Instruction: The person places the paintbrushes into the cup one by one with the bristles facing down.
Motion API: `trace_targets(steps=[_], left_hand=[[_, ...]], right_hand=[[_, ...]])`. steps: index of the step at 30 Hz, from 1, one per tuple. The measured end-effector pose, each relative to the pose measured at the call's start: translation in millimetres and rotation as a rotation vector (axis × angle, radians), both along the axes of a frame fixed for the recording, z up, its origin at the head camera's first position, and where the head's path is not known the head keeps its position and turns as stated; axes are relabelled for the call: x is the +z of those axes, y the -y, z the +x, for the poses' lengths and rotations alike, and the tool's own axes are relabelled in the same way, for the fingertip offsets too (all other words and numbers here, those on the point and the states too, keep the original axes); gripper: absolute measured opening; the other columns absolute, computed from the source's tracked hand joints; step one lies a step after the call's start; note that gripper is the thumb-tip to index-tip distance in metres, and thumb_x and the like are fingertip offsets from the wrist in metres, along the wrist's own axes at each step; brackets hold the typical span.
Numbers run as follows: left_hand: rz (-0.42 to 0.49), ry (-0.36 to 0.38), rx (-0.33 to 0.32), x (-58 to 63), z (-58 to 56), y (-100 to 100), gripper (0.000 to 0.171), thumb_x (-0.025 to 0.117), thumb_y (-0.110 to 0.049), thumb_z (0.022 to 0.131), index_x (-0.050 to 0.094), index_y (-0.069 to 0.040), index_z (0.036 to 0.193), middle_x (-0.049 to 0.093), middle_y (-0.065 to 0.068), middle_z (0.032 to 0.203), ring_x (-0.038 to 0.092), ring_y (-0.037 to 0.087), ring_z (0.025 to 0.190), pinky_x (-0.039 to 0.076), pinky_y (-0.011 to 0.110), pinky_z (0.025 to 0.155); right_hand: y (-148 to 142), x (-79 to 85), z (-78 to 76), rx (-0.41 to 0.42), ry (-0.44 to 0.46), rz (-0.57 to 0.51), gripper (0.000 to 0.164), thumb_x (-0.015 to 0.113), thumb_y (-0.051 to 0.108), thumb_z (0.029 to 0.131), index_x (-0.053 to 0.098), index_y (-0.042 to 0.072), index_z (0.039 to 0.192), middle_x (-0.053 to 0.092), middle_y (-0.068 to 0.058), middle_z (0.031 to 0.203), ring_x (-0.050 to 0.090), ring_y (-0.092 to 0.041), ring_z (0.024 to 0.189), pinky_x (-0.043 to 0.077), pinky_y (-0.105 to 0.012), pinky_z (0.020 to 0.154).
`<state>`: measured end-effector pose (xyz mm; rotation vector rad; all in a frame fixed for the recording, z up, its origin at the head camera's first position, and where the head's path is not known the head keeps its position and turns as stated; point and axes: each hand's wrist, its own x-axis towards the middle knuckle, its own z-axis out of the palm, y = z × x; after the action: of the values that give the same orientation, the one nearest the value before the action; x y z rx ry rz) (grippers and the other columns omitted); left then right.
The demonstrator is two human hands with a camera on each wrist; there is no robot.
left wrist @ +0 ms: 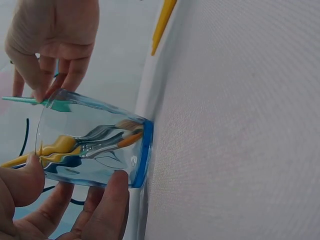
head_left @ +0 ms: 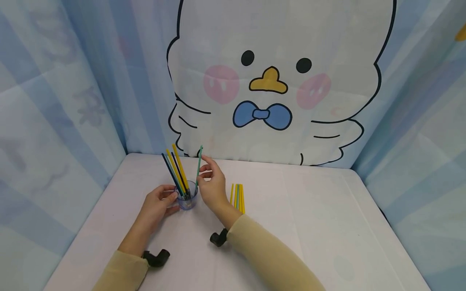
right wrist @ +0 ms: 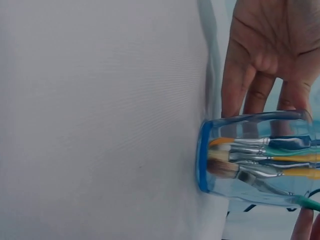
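A clear plastic cup (head_left: 187, 205) with a blue base stands upright on the white table, bristle ends of several paintbrushes (right wrist: 240, 162) down inside it. Yellow, dark blue and green handles lean out over its left side. My left hand (head_left: 157, 203) holds the cup from the left, thumb near the rim and fingers along the wall. Above the cup's right side, my right hand (head_left: 212, 186) pinches a green paintbrush (head_left: 199, 159) by its handle. That brush's flat bristle end is within the cup, as the right wrist view shows.
Several yellow and green paintbrushes (head_left: 238, 196) lie on the table (head_left: 309, 218) right of the cup, partly hidden by my right forearm. A curtain with a cartoon bird (head_left: 269, 133) hangs behind the table. Black devices (head_left: 157, 258) are worn at both wrists.
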<state>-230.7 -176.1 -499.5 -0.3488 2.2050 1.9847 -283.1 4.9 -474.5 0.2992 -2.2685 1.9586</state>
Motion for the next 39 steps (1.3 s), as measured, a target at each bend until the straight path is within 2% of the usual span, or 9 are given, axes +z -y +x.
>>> trace_targets(steps=[7, 11, 15, 22, 27, 31, 39], left_hand=[[-0.010, 0.001, 0.001, -0.8, -0.3, -0.2, 0.043, 0.061, -0.020, 0.112, 0.053, -0.004, 0.150, 0.053, 0.024, 0.147, 0.067, 0.032, 0.124, 0.066, 0.039, 0.099], [-0.013, 0.011, 0.005, -0.8, -0.7, -0.5, 0.043, 0.061, -0.020, 0.111, 0.053, -0.004, 0.150, 0.053, 0.024, 0.148, 0.066, 0.033, 0.126, 0.066, 0.038, 0.099], [-0.012, 0.017, 0.004, 0.0, -0.4, -1.0, 0.043, 0.061, -0.021, 0.111, 0.053, -0.004, 0.150, 0.053, 0.024, 0.149, 0.065, 0.034, 0.127, 0.066, 0.037, 0.099], [-0.003, 0.002, -0.004, 0.2, -0.1, -0.7, 0.044, 0.060, -0.021, 0.112, 0.052, -0.003, 0.151, 0.052, 0.025, 0.149, 0.065, 0.034, 0.127, 0.065, 0.041, 0.101], [-0.005, 0.002, -0.010, -0.8, -0.3, 0.0, 0.044, 0.060, -0.021, 0.112, 0.051, -0.003, 0.151, 0.053, 0.025, 0.149, 0.066, 0.032, 0.126, 0.065, 0.040, 0.101], [-0.005, -0.003, -0.009, -0.7, 0.6, -0.1, 0.042, 0.059, -0.019, 0.112, 0.052, -0.002, 0.151, 0.053, 0.025, 0.147, 0.066, 0.033, 0.126, 0.065, 0.039, 0.100], [-0.006, -0.009, -0.012, 1.0, 1.8, -0.7, 0.042, 0.059, -0.017, 0.112, 0.051, -0.002, 0.150, 0.054, 0.026, 0.146, 0.066, 0.034, 0.126, 0.065, 0.039, 0.100]], right_hand=[[0.1, -3.0, 1.3, 0.002, -0.003, 0.060, 0.069, 0.065, -0.007, 0.100, 0.055, 0.033, 0.155, 0.065, -0.005, 0.118, 0.063, -0.016, 0.100, 0.060, -0.020, 0.077], [-1.7, -6.4, 2.4, 0.006, -0.003, 0.114, 0.069, 0.061, -0.007, 0.101, 0.053, 0.032, 0.157, 0.071, -0.003, 0.128, 0.070, -0.022, 0.114, 0.065, -0.028, 0.091], [-5.5, -10.2, 3.7, 0.011, -0.003, 0.121, 0.069, 0.058, -0.008, 0.100, 0.053, 0.030, 0.157, 0.072, -0.003, 0.137, 0.071, -0.029, 0.125, 0.065, -0.038, 0.102], [-13.2, -12.4, 5.2, 0.015, 0.024, 0.096, 0.066, 0.058, -0.008, 0.098, 0.057, 0.029, 0.154, 0.073, -0.004, 0.137, 0.073, -0.027, 0.122, 0.066, -0.036, 0.096], [-19.5, -12.5, 7.1, 0.023, 0.048, 0.086, 0.065, 0.059, -0.007, 0.098, 0.059, 0.029, 0.152, 0.073, -0.003, 0.137, 0.074, -0.024, 0.119, 0.066, -0.031, 0.092], [-24.2, -12.9, 8.6, 0.033, 0.051, 0.067, 0.064, 0.059, -0.008, 0.098, 0.059, 0.027, 0.152, 0.072, -0.006, 0.138, 0.074, -0.026, 0.119, 0.066, -0.030, 0.089], [-33.7, -15.5, 12.2, 0.027, 0.060, 0.067, 0.065, 0.059, -0.008, 0.099, 0.058, 0.027, 0.153, 0.072, -0.006, 0.138, 0.074, -0.027, 0.118, 0.066, -0.030, 0.090]])
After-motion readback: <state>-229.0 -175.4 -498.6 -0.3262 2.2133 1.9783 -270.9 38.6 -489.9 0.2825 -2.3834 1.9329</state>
